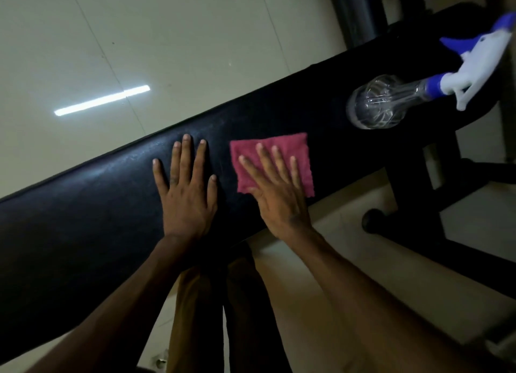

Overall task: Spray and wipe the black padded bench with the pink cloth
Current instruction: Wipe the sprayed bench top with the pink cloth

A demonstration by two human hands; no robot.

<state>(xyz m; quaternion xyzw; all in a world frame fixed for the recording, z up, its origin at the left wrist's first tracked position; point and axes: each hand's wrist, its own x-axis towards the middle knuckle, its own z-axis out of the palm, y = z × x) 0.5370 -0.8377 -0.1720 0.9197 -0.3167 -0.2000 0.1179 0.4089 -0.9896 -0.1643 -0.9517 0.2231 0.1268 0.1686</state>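
The black padded bench [83,210] runs diagonally from the lower left to the upper right. A pink cloth [296,149] lies flat on its middle. My right hand [276,193] presses flat on the cloth, fingers spread, covering its lower part. My left hand [187,196] rests flat on the bare padding just left of the cloth, fingers apart, holding nothing. A clear spray bottle [377,104] with a blue and white trigger head [480,57] stands on the bench to the upper right, apart from both hands.
The bench's black metal frame and foot [418,205] stand at the right on pale floor tiles [139,37]. A dark upright post [354,12] rises behind the bench. My legs [223,316] are below the bench edge.
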